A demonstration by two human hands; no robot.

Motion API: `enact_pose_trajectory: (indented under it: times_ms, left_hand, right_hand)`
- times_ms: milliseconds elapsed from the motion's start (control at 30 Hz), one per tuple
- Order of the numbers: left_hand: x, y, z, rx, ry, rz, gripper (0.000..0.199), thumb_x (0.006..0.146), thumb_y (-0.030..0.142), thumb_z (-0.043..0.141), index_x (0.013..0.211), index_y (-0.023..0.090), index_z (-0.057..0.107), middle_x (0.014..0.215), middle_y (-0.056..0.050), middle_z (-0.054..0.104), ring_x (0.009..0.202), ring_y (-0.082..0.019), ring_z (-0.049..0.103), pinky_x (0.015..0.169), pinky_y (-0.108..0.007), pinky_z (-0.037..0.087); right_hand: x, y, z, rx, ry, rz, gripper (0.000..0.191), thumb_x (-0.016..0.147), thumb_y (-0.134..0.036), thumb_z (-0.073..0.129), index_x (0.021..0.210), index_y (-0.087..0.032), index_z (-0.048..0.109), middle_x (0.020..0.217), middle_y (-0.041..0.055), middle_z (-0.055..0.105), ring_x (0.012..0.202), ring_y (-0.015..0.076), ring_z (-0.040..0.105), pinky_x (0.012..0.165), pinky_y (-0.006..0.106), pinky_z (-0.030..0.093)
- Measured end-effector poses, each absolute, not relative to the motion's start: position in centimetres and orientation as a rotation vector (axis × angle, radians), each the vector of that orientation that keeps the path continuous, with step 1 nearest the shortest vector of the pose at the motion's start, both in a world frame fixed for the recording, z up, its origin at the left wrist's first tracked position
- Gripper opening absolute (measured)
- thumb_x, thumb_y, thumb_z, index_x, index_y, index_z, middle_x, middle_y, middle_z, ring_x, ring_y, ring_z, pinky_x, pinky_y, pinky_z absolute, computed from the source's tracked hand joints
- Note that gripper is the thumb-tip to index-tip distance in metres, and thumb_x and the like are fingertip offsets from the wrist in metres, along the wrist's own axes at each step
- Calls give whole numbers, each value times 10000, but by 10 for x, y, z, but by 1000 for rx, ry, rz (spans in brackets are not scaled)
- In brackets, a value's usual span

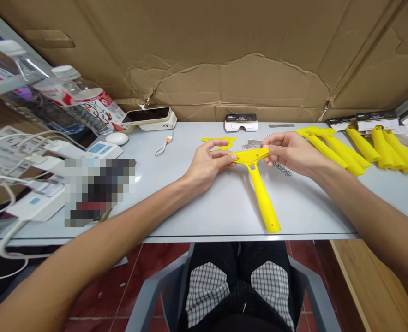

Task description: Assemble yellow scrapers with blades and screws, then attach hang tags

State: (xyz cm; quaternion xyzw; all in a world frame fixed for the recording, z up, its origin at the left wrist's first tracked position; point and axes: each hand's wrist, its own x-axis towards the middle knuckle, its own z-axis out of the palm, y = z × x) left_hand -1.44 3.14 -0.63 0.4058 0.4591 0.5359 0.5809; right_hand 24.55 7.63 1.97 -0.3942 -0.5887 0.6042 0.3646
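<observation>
A yellow plastic scraper (262,196) with a wide head and a long handle is held over the table, its handle pointing toward me. My left hand (207,163) pinches the left end of the head between thumb and fingers. At the right end of the head, my right hand (287,150) grips with thumb and fingers. Behind my left hand lies a loose yellow head piece (221,140). Thin metal blades (251,144) rest just beyond the scraper. Small screws (283,168) lie in a little heap under my right hand.
Several yellow scraper handles (361,145) lie at the right, by black-and-white boxes (377,121). Another such box (240,122) stands at the back. Leftward are a phone (147,115), a short white cable (164,145), a mouse (117,138), a power strip (39,203) and bottles (96,106).
</observation>
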Motion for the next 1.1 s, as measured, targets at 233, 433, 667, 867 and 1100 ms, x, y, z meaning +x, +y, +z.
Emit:
enact_pose_trajectory:
  times_ms: [233, 433, 667, 867, 1100]
  left_hand:
    - [-15, 32, -6, 932, 1090, 1296, 453, 789, 43, 926, 1124, 183, 655, 842, -25, 814, 776, -190, 817, 880, -378, 678]
    - [-12, 32, -6, 893, 1087, 1245, 370, 850, 33, 913, 1140, 148, 714, 882, -62, 830, 774, -173, 806, 876, -342, 682]
    - [-12, 34, 4, 860, 1118, 938, 226, 1094, 138, 743, 881, 80, 793, 780, -102, 806, 587, -113, 732, 579, -222, 592]
    - [-8, 31, 8, 894, 1168, 1014, 283, 1069, 53, 720, 790, 71, 761, 722, -67, 775, 553, -88, 699, 533, -194, 548]
    - [-11, 32, 5, 990, 1214, 1031, 268, 1046, 78, 740, 779, 91, 762, 709, -49, 747, 538, -90, 669, 504, -212, 517]
  right_hand:
    - [245, 72, 26, -984, -1491, 1598, 269, 934, -453, 958, 987, -216, 841, 847, 76, 779, 727, 187, 728, 664, 346, 660]
    - [240, 69, 26, -1068, -1458, 1492, 301, 820, -112, 945, 1043, -235, 782, 776, 19, 735, 659, 190, 728, 651, 366, 659]
    - [243, 72, 25, -1068, -1456, 1454, 300, 803, -91, 914, 1014, -245, 767, 751, -5, 719, 640, 180, 728, 632, 346, 650]
    - [240, 71, 22, -1129, -1494, 1434, 276, 813, -102, 887, 1010, -256, 769, 812, 18, 747, 678, 185, 732, 678, 371, 649]
    - [242, 74, 17, -1150, -1743, 1395, 197, 847, -157, 858, 968, -279, 761, 830, 29, 766, 701, 222, 731, 715, 438, 636]
